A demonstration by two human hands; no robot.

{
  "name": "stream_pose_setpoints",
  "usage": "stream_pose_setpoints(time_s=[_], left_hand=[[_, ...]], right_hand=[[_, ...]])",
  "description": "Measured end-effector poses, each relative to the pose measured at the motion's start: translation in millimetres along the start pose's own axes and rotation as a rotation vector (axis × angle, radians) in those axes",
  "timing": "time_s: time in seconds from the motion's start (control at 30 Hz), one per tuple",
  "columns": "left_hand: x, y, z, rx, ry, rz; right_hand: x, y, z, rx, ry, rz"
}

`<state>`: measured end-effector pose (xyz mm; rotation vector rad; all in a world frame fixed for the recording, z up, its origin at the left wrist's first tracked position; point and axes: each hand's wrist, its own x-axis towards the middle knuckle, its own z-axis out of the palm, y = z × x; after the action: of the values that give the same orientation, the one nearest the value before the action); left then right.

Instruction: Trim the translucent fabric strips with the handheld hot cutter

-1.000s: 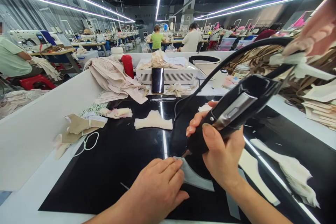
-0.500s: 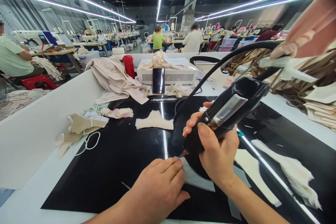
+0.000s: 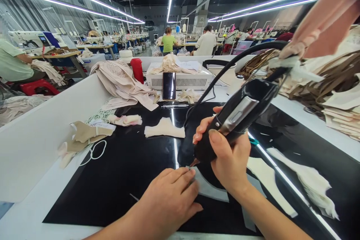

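My right hand point(image 3: 229, 161) is closed around a black corded hand tool point(image 3: 239, 114) with a silver plate on its side. The tool is tilted, and its small coppery tip point(image 3: 194, 162) points down at the end of a grey curved, flat piece point(image 3: 212, 187). My left hand point(image 3: 174, 198) lies on the left end of that piece, fingertips pressing down beside the tip, thumb apart. Under my right forearm a grey strip point(image 3: 247, 213) shows in part. A cream curved fabric piece point(image 3: 271, 183) lies just right of my right hand.
A black mat point(image 3: 112, 187) covers the tabletop. Cream cut pieces point(image 3: 164, 128) and tied beige pieces point(image 3: 91, 133) lie on the left half, a fabric stack point(image 3: 312, 180) on the right. Behind stand a phone point(image 3: 169, 85), a vented white box point(image 3: 194, 80) and a red cup point(image 3: 137, 70).
The tool and my right hand have shifted slightly left, with the tip still at the grey piece's end. My left hand stays almost in place. The view has turned a little.
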<state>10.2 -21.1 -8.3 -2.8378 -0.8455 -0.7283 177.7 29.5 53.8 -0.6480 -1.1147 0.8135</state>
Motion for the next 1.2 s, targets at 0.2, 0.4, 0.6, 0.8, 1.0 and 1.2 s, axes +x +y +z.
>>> stream_pose_setpoints(time_s=[0.2,0.4,0.6,0.8,1.0,1.2], left_hand=[[1.1,-0.4,-5.5,-0.004,-0.037,0.016],[1.4,-2.5,-8.8,0.010,-0.076,0.046],[1.8,-6.2,-14.0,0.001,-0.048,0.068],[2.2,-8.7,-14.1,0.040,0.012,0.110],[8.8,-5.6,-13.9,0.012,0.043,0.166],[31.7,3.4,-4.5,-0.125,-0.079,0.141]], right_hand=[[-2.1,-27.3,-24.1,-0.042,0.054,-0.001],[-14.8,-46.1,-51.1,-0.116,0.077,-0.018],[-22.0,-51.3,-60.0,-0.142,0.088,-0.034],[-25.2,-48.5,-54.4,-0.121,0.060,-0.045],[-27.3,-47.0,-53.7,-0.078,0.034,-0.046],[-28.5,-47.2,-51.0,-0.056,0.065,-0.024]])
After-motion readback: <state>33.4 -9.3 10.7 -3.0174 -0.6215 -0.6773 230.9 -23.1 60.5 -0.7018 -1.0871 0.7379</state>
